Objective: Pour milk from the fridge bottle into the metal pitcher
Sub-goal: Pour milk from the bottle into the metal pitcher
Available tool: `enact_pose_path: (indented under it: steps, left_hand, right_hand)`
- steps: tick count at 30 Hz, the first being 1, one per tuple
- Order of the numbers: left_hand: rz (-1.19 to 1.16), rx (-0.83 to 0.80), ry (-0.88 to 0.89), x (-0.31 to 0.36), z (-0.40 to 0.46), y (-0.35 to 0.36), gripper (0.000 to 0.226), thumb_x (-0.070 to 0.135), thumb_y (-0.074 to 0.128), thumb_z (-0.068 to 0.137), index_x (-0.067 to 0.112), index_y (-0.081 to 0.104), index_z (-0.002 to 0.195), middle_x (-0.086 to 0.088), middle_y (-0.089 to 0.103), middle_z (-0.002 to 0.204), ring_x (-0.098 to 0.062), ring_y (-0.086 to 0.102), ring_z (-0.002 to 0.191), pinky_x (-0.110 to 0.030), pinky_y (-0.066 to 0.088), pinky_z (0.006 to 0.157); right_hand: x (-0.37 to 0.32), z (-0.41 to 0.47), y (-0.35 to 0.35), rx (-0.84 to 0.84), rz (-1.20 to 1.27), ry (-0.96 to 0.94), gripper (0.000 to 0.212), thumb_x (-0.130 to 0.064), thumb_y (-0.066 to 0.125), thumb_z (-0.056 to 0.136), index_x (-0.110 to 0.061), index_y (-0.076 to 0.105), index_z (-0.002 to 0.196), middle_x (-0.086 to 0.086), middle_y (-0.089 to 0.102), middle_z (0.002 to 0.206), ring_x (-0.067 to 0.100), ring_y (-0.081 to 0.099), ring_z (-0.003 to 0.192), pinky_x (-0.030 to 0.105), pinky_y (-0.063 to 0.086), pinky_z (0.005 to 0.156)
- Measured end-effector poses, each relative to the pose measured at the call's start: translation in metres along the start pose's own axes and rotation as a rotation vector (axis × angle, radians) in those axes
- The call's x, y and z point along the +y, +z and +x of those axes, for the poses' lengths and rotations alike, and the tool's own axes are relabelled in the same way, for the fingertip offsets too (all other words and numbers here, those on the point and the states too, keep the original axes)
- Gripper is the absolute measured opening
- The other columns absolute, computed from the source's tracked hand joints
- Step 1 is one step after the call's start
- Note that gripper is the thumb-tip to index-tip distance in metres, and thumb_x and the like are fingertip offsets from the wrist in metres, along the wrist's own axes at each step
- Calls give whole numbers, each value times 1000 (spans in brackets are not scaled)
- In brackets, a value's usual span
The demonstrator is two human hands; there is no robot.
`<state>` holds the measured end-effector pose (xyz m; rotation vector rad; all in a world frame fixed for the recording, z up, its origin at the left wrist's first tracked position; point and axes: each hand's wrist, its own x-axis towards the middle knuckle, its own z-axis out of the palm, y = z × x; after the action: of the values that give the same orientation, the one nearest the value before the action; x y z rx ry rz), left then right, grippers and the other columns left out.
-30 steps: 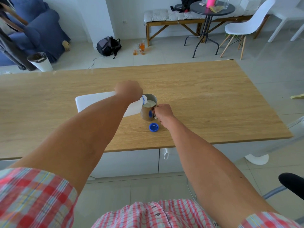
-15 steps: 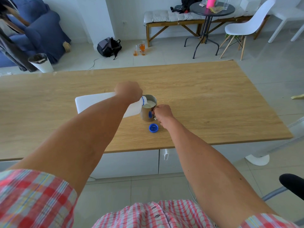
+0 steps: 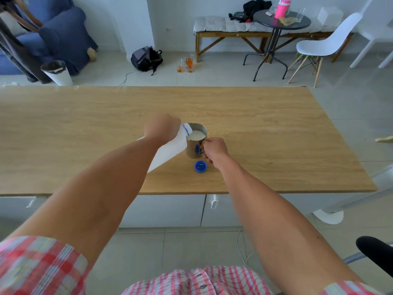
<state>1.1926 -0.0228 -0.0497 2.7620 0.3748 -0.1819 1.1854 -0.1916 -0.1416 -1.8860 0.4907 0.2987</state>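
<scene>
My left hand grips a white plastic milk bottle, tilted with its blue-ringed mouth over the rim of a metal pitcher. The pitcher stands upright on the wooden table and holds white milk close to its rim. My right hand is closed on the pitcher's handle at its right side. The bottle's blue cap lies upside down on the table just in front of the pitcher. Much of the bottle's body is hidden behind my left forearm.
The table's near edge runs above white cabinet fronts. Beyond the table stand a white bin, a dark backpack, glasses on the floor, a round black table, a white chair and a bench.
The bottle's base has swung from out at the left to behind my left forearm, so the bottle now points away from me. Both hands keep their grips.
</scene>
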Motion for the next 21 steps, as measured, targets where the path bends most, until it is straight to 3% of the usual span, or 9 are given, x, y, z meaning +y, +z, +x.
enact_pose_path:
  steps: [5,10,16,21]
  left_hand:
    - [-226,74,-79,-17,-10,0,32,30,39,94,9,45,71,-6,47,70,-24,40,58,-33,30,57]
    - [-403,182,-147,-30,-17,-16,36,34,36,95,10,41,68,-4,48,69,-22,41,58,-34,34,62]
    - [-767,309,-160,-42,-20,-17,36,34,36,93,16,25,63,0,31,63,-19,26,56,-32,23,53]
    - [-1015,359,-173,-46,-24,0,40,33,34,87,-3,31,70,-9,33,69,-21,27,63,-35,22,55]
  right_hand:
    - [2,-8,-1,19,15,-42,25,-16,50,100,-5,71,91,9,70,80,19,60,55,27,44,46]
    - [32,-29,5,172,69,-148,24,-30,48,93,-15,57,108,3,67,100,19,66,82,33,49,63]
    - [77,-43,19,91,-315,-173,57,-43,69,84,-21,48,132,-8,42,116,20,63,98,42,58,79]
    - [75,-37,27,100,-457,-199,54,-44,75,84,-24,55,130,-2,44,112,24,60,95,40,56,77]
